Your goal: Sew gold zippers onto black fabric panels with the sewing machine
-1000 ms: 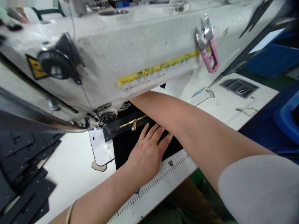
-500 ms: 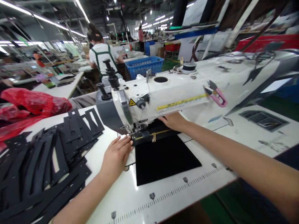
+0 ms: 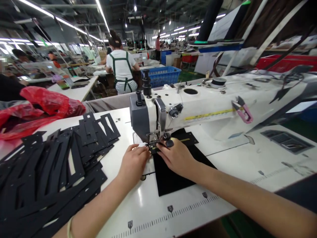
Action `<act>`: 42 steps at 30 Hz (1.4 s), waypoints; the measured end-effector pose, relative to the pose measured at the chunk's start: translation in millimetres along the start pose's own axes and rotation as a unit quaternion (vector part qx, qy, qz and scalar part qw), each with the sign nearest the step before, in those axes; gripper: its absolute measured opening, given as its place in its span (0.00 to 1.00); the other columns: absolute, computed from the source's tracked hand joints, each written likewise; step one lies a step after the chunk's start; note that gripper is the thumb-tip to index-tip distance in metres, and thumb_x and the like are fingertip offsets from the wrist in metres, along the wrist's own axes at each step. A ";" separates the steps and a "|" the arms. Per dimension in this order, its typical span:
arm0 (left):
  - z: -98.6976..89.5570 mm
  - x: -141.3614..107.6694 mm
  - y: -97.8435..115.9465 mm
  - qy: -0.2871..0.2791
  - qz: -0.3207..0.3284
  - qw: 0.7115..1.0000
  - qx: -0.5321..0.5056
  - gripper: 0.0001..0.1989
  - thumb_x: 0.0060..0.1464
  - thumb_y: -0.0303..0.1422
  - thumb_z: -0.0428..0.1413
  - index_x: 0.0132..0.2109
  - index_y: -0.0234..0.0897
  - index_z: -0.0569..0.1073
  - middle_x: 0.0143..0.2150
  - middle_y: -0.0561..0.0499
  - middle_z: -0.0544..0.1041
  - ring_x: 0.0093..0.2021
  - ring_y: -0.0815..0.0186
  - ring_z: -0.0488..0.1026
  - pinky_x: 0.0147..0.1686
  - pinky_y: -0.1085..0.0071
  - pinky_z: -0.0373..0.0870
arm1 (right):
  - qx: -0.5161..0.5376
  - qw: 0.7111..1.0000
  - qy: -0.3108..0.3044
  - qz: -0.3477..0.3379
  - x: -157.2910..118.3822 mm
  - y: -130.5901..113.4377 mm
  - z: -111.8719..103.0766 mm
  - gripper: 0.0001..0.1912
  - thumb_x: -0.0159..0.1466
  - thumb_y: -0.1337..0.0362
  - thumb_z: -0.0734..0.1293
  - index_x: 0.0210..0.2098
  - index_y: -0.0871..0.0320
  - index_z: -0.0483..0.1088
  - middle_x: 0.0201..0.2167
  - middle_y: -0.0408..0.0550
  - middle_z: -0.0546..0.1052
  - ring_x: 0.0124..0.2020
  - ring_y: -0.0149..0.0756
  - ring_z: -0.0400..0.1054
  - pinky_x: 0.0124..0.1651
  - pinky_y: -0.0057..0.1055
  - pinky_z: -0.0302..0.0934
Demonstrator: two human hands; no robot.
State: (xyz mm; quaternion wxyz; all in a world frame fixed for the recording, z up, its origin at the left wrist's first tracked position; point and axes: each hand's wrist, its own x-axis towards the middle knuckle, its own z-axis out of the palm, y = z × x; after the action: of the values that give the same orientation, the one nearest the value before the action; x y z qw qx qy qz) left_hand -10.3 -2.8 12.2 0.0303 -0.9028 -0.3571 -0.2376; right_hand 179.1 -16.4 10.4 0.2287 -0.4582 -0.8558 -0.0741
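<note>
A black fabric panel (image 3: 170,177) lies flat under the sewing machine head, with a black strip (image 3: 190,138) along its far edge. A short yellow length of zipper (image 3: 184,139) shows in that strip. My left hand (image 3: 135,162) is closed at the strip's left end, just left of the presser foot (image 3: 157,140), fingers together. My right hand (image 3: 177,157) reaches over the panel, its thumb and fingers closed on the zipper close in front of the foot. The zipper's gold pull is out of sight, and the fingertips hide part of the strip.
Black cut pieces (image 3: 56,168) with slots are heaped on the left of the table. Pink thread snips (image 3: 244,110) rest on the machine arm (image 3: 210,102). Behind are a red plastic bag (image 3: 47,102), a blue basket (image 3: 162,76) and a seated person (image 3: 121,66) in a green-strapped apron.
My right hand has come from behind the needle area to the front of the presser foot, covering the zipper pull. My left hand stays by the foot. The view has shifted left.
</note>
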 end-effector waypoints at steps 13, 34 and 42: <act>16.3 -11.0 4.9 0.040 0.049 0.996 0.056 0.13 0.54 0.21 0.44 0.42 0.28 0.72 0.44 0.36 0.75 0.46 0.55 0.73 0.45 0.57 0.72 | 0.076 0.996 -0.037 -0.005 -5.0 -3.6 11.9 0.15 0.61 0.72 0.59 0.48 0.67 0.66 0.46 0.60 0.71 0.47 0.48 0.63 0.48 0.45 0.60; 14.5 -2.6 -0.8 0.044 0.079 0.993 0.079 0.13 0.56 0.21 0.43 0.40 0.30 0.72 0.41 0.39 0.77 0.42 0.58 0.75 0.43 0.59 0.73 | 0.108 0.993 -0.042 0.000 1.2 0.3 10.5 0.10 0.62 0.71 0.57 0.41 0.62 0.67 0.43 0.56 0.71 0.47 0.44 0.62 0.48 0.42 0.58; 17.1 0.6 -3.2 0.055 0.054 0.995 0.055 0.11 0.57 0.23 0.45 0.38 0.32 0.72 0.38 0.41 0.77 0.39 0.60 0.75 0.43 0.60 0.73 | 0.101 0.994 -0.040 0.013 3.1 -0.5 14.5 0.09 0.62 0.72 0.58 0.39 0.61 0.68 0.43 0.56 0.71 0.47 0.45 0.62 0.49 0.42 0.58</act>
State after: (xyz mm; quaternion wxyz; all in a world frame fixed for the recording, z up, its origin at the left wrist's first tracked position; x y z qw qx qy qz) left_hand -5.1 3.7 -3.0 0.1128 -0.9034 -0.3179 -0.2649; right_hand 172.5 -9.5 -1.0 0.2399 -0.4460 -0.8616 0.0343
